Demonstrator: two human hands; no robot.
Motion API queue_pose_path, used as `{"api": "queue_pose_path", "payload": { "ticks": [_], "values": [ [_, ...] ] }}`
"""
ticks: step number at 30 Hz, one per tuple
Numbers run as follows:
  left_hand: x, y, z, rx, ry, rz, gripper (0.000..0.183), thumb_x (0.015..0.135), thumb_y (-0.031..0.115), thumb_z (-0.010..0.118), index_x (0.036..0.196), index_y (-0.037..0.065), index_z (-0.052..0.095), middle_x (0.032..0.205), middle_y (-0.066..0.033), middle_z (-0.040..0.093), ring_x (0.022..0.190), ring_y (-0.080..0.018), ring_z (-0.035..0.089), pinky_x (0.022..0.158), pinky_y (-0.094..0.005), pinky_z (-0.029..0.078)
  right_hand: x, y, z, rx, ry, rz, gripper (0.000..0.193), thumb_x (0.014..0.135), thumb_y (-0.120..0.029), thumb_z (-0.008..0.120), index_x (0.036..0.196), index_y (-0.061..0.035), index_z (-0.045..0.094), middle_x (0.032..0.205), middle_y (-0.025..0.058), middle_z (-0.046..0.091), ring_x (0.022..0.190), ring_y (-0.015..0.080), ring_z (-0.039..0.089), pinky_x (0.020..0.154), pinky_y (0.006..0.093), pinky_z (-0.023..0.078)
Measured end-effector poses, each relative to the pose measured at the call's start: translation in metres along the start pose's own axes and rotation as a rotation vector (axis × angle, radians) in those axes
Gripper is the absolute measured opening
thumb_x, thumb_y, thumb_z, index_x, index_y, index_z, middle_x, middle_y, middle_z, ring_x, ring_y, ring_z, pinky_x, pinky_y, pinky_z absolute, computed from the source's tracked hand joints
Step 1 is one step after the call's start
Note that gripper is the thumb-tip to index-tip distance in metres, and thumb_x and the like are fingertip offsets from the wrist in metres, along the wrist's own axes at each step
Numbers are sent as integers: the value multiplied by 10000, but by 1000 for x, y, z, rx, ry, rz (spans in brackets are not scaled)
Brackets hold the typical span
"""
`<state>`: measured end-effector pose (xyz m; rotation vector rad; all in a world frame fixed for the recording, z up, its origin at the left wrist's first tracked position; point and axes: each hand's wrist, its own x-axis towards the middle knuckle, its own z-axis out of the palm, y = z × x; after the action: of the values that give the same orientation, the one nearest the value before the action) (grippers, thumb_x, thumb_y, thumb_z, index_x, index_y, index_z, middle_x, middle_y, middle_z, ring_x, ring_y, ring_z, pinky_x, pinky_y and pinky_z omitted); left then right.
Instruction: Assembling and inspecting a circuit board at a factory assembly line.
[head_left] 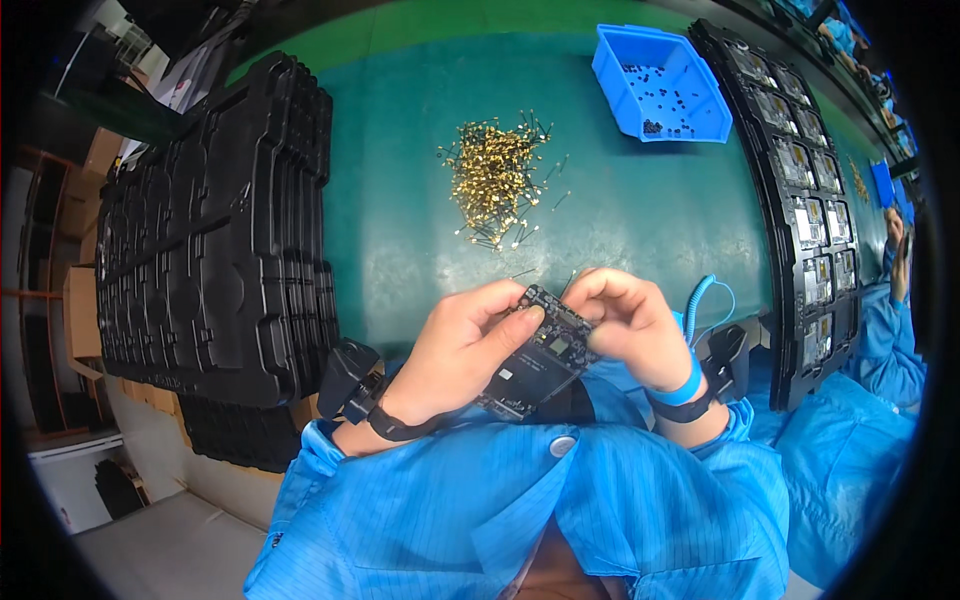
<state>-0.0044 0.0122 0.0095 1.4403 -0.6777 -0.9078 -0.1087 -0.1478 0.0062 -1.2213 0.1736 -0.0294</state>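
My left hand [470,340] grips a black circuit board [545,365] by its left edge, the thumb lying on its upper face. The board is tilted in front of my chest and carries small chips and metal parts. At the board's upper right edge, my right hand [635,325] has its fingers pinched together; whatever is between them is too small to make out. A thin dark strand shows just above those fingertips. Beyond both hands, a heap of small gold-tipped parts with short black leads [495,180] lies on the green mat [390,200].
Stacked black plastic trays [215,240] rise at the left. A blue bin [665,90] with small black pieces stands at the far right. Beside it, a black tray [800,190] holds several boards. A coiled blue cord [695,300] runs near my right wrist. Another person's sleeve [880,340] is at the right.
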Motion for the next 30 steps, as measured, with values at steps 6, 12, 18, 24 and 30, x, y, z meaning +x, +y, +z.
{"api": "queue_pose_path", "payload": {
  "ticks": [6, 12, 18, 24, 30],
  "values": [
    [-1, 2, 2, -67, -83, -60, 183, 873, 166, 507, 905, -8, 553, 729, 11, 564, 686, -20, 479, 576, -194, 404, 2, -3, -17, 194, -21, 188, 205, 867, -174, 509, 1003, -23, 541, 854, 3, 555, 781, 70, 521, 725, 212, 429],
    [1, 2, 6, -69, -116, -47, 182, 878, 153, 489, 949, -6, 542, 750, 4, 570, 688, -23, 482, 585, -193, 407, 6, -7, -10, 261, -102, 182, 142, 848, -163, 536, 895, -29, 528, 795, 2, 535, 724, 64, 477, 655, 203, 387],
    [0, 4, 10, -39, -93, -48, 185, 865, 140, 497, 972, -7, 532, 742, -21, 571, 674, -51, 499, 588, -217, 418, 6, -14, -13, 132, -151, 141, 99, 842, -106, 543, 906, -30, 540, 794, -19, 532, 745, 53, 487, 669, 194, 402],
    [0, 5, 11, 85, -57, -35, 156, 840, 134, 519, 920, 1, 534, 670, -74, 535, 607, -104, 504, 539, -265, 403, 10, -35, -9, -389, -158, 39, 51, 808, -57, 563, 843, -19, 565, 760, 10, 544, 743, 98, 533, 654, 231, 432],
    [-1, 9, 13, 241, -31, 10, 140, 808, 136, 538, 867, 11, 524, 654, -158, 520, 560, -281, 516, 510, -334, 393, 18, -47, -13, -688, -285, -96, 62, 764, -61, 605, 754, -16, 564, 717, 41, 523, 669, 149, 502, 606, 255, 399]
  ]
}}
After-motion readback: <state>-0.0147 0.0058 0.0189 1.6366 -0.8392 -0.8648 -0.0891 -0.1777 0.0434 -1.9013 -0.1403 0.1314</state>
